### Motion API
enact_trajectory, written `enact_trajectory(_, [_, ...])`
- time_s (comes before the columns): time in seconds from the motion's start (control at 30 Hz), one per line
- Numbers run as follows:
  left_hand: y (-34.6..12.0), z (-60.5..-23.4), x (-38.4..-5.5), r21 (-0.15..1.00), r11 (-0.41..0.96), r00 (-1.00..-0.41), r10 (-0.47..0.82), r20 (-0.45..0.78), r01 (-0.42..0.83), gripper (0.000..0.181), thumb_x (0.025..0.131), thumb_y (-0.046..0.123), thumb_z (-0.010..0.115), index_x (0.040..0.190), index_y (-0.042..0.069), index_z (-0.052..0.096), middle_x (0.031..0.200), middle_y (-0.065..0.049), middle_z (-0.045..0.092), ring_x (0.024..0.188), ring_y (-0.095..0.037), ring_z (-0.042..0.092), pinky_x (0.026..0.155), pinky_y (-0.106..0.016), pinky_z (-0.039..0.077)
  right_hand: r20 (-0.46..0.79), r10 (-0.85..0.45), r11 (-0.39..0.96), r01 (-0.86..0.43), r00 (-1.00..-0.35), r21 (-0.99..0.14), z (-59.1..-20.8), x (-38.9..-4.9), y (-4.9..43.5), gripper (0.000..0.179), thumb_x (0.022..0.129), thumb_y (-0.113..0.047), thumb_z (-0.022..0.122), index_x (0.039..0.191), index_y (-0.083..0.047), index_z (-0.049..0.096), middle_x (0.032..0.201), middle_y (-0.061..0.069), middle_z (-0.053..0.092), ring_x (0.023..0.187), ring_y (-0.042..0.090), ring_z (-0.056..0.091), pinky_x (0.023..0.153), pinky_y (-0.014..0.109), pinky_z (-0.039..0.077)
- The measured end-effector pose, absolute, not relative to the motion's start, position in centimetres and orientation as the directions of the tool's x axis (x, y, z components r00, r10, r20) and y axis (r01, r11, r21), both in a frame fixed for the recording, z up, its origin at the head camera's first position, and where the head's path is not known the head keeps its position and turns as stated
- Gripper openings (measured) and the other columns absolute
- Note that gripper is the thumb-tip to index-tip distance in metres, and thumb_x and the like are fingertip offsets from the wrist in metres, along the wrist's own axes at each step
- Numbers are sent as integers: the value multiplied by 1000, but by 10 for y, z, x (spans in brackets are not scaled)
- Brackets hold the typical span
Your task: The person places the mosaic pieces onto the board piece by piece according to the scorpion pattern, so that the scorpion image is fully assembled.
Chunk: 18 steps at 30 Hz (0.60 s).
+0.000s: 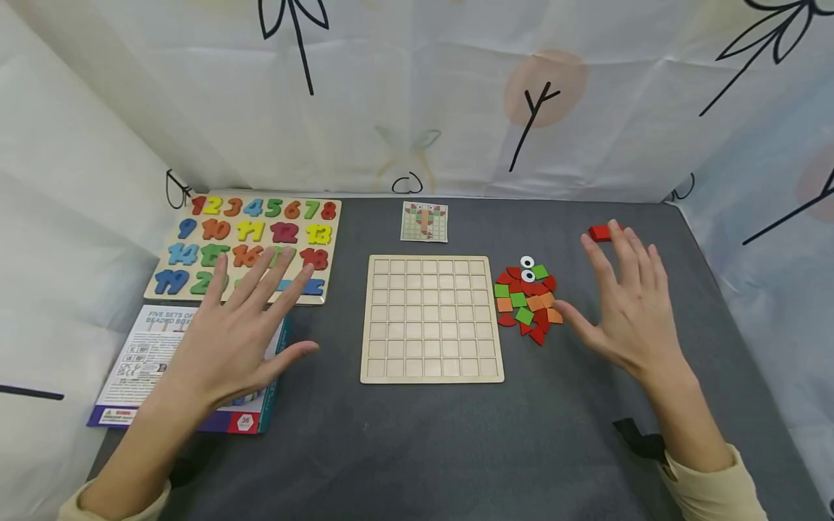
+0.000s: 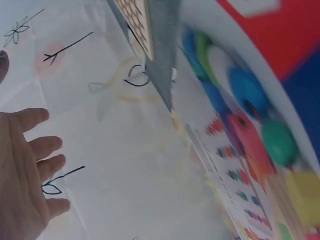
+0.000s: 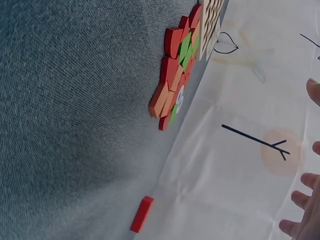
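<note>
Both hands hover with fingers spread and hold nothing. My left hand (image 1: 237,340) is above the book-like box (image 1: 156,354) and the lower part of the number board (image 1: 156,288). Over the right side of the table my right hand (image 1: 628,304) is raised, its thumb close to a heap of red, green and orange pieces (image 1: 526,298). Two white ring-like pieces (image 1: 527,276) lie in that heap. A wooden grid board (image 1: 432,318) with bare squares lies between the hands. Beyond my right fingertips is a red block (image 1: 600,233), partly hidden in the head view.
A small pattern card (image 1: 424,221) lies behind the grid board, showing a coloured figure on squares. White printed cloth (image 1: 417,108) hangs at the back and both sides of the dark table (image 1: 404,449). A black strap (image 1: 635,438) hangs by the right wrist.
</note>
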<state>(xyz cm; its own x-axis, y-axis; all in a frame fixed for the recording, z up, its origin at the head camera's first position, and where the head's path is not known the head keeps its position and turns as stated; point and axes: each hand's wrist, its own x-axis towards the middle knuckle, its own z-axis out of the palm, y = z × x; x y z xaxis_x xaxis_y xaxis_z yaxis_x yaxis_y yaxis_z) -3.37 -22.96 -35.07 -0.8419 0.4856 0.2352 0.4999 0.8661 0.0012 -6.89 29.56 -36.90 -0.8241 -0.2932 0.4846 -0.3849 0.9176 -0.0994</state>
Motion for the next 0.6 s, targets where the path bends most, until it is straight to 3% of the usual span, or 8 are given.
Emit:
enact_trajectory(0.1, [-222, -350, -29, 33, 868, -850, 477, 224, 496, 96, 102, 86, 21, 175, 24, 24, 184, -11, 19, 172, -33, 17, 139, -62, -3, 465, -290, 907, -395, -836, -145, -372, -72, 296, 99, 99, -85, 33, 166, -12, 41, 172, 26, 37, 150, 55, 42, 119, 80, 34])
enact_trajectory(0.17, [-217, -350, -26, 59, 870, -858, 469, 209, 490, 93, 104, 82, 30, 175, 23, 25, 184, -11, 18, 172, -34, 19, 140, -59, 0, 452, -289, 891, -410, -844, -194, -374, -75, 296, 93, 101, -75, 46, 165, -8, 42, 169, 28, 40, 144, 57, 46, 112, 80, 39])
enact_trajectory(0.27, [-207, -351, -21, 100, 876, -876, 453, 163, 472, 91, 104, 73, 50, 175, 21, 26, 184, -10, 20, 171, -34, 21, 140, -59, 7, 411, -273, 868, -407, -870, -284, -378, -78, 297, 84, 97, -49, 70, 163, -5, 43, 163, 30, 46, 137, 54, 50, 105, 77, 43])
enact_trajectory(0.37, [-194, -355, -16, 123, 884, -892, 442, 94, 451, 94, 101, 64, 63, 174, 17, 27, 183, -11, 22, 171, -35, 23, 138, -63, 16, 346, -240, 844, -371, -907, -387, -382, -82, 298, 81, 90, -22, 82, 160, -3, 46, 150, 29, 55, 129, 47, 55, 97, 70, 49])
enact_trajectory(0.47, [-179, -360, -10, 144, 890, -900, 434, 18, 432, 94, 101, 61, 66, 173, 14, 28, 183, -12, 22, 170, -36, 24, 136, -65, 20, 276, -217, 814, -330, -936, -479, -386, -87, 299, 73, 92, -15, 83, 156, -2, 50, 139, 26, 61, 119, 42, 60, 92, 65, 52])
enact_trajectory(0.6, [-163, -370, -4, 182, 891, -901, 431, -53, 415, 92, 103, 61, 65, 171, 9, 32, 182, -14, 25, 169, -37, 26, 135, -66, 24, 200, -230, 773, -304, -952, -556, -395, -99, 304, 62, 98, -11, 79, 152, 1, 53, 135, 29, 64, 115, 47, 65, 97, 67, 52])
